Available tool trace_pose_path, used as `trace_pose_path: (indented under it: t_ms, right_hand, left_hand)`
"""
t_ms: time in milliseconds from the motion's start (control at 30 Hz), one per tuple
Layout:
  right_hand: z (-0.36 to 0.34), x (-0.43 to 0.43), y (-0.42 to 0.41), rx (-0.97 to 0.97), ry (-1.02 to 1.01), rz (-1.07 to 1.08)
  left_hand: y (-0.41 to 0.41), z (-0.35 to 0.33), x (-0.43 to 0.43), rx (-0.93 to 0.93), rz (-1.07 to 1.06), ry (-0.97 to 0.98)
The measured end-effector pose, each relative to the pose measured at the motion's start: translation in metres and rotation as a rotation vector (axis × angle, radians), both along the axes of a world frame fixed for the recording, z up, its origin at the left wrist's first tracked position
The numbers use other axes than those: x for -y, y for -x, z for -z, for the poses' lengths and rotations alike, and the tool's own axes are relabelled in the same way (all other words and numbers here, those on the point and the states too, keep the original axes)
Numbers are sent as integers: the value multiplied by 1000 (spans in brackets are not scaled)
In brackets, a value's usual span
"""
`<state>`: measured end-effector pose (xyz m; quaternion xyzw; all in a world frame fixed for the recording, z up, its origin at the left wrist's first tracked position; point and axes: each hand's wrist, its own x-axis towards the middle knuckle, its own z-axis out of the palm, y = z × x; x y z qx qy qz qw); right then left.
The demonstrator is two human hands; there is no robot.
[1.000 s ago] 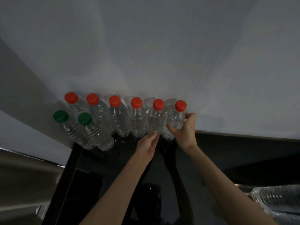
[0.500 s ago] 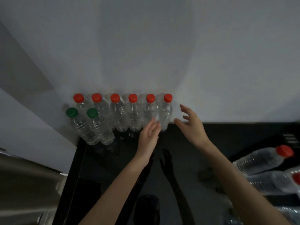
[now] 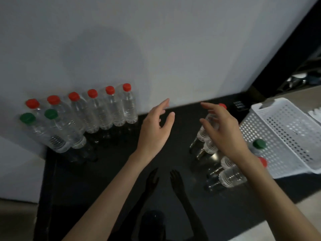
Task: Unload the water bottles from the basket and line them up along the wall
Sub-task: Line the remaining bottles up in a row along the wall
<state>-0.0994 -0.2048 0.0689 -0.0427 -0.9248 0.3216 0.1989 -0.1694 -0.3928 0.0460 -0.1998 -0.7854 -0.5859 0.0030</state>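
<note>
Both hands hovering empty over the black counter (image 3: 121, 180)

Left hand (image 3: 154, 129) is spreading open right of the lined-up bottles (image 3: 111, 108); right hand (image 3: 224, 131) is hanging open-fingered above lying bottles (image 3: 231, 176) left of the white basket (image 3: 284, 136).

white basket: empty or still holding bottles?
Appears empty: the white basket interior shows bare perforated plastic; loose bottles lie outside it on the black counter.

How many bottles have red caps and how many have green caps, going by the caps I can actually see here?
Red caps: 8, six in the row against the wall, two beside the basket, at and.
Green caps: 3, two in front of the row, one by the basket.
Total caps showing: 11. The right hand covers other bottles, so some caps may be hidden.
</note>
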Motion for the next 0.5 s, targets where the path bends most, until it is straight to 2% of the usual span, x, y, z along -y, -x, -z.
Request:
trace_pose_path:
  t_ms: [267, 500]
  right_hand:
    - [3, -106, -60, 2, -58, 117]
    - [47, -189, -79, 165, 35, 18]
  left_hand:
    - [-55, 9, -99, -16, 172, 89]
    - [-92, 35, -169, 95, 148, 90]
